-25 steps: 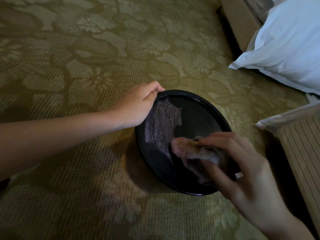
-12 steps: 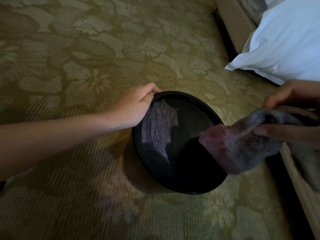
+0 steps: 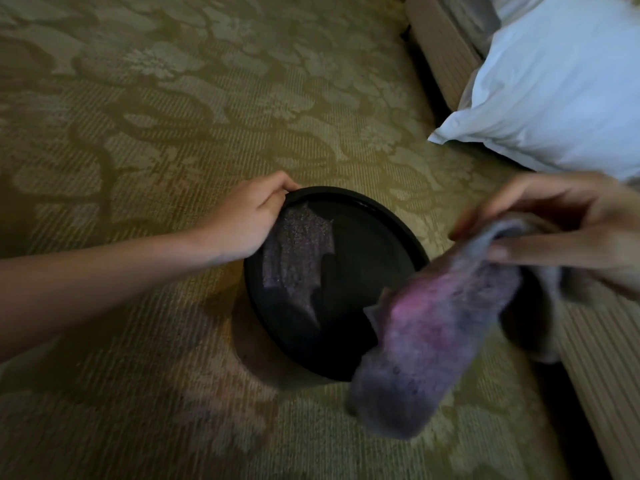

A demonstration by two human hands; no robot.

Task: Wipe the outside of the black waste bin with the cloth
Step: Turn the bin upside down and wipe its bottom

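Note:
The round black waste bin stands on the carpet, seen from above, with a patch of light on its inner wall. My left hand grips the bin's far-left rim, fingers curled over the edge. My right hand is raised to the right of the bin and pinches the grey-pink cloth. The cloth hangs down, blurred, over the bin's near-right rim. Whether it touches the bin I cannot tell.
Patterned olive carpet covers the floor on the left and in front. A white pillow lies at the upper right against a ribbed beige bed base that runs along the right side.
My right hand lifted the cloth out of the bin's near rim area and up to the right; the cloth now hangs longer and lower. The left hand stayed on the rim.

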